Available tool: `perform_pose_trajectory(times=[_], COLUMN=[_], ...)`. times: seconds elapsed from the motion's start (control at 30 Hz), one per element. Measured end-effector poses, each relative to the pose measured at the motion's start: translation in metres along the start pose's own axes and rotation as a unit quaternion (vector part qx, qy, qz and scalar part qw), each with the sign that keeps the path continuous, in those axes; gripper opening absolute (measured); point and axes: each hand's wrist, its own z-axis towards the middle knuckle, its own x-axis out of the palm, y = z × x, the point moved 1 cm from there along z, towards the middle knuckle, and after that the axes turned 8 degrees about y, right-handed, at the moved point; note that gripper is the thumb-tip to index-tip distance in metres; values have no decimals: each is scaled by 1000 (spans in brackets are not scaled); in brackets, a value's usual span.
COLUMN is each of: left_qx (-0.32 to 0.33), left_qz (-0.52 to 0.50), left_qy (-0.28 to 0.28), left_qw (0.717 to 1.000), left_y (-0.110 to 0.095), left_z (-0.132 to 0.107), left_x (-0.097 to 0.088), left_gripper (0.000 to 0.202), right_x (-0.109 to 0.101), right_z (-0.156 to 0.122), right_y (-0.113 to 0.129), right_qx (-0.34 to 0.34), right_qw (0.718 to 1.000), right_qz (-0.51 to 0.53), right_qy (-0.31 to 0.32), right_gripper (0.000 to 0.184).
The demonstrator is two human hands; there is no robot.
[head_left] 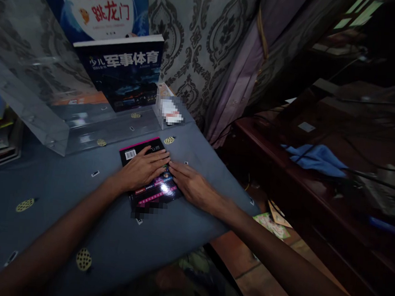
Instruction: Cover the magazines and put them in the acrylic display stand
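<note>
A dark book with pink strips and a white barcode lies on the blue-grey patterned tablecloth. Flat across its upper middle rests my left hand, fingers stretched out toward the right. My right hand lies along the book's right edge, its fingers extended and their tips meeting those of the left hand. Part of the cover is hidden under both hands.
Behind, a clear acrylic stand holds a dark book and a blue book upright. White cards sit at its right end. Stacked books are at left. Right of the table stands a dark red cabinet with a blue cloth.
</note>
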Motion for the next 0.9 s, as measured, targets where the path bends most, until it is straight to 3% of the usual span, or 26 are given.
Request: perform_pose_trajectory(times=[0.33,0.57,0.9], left_qx=[3,10,-33], left_qz=[-9,-14,-13], left_qy=[-2,-4,-6], left_qw=[1000,1000,999], left_y=[-10,-17,6], left_z=[-6,-10,-15], left_x=[-2,0,-2], left_gripper=[44,43,42], right_x=[-4,7,12], right_z=[-13,-23,12], right_y=[13,12,3], right_qx=[14,17,16], right_qw=[1000,999,1000], right_qz=[-3,16,14], right_qy=[-13,-23,-11], right_gripper=[39,40,36])
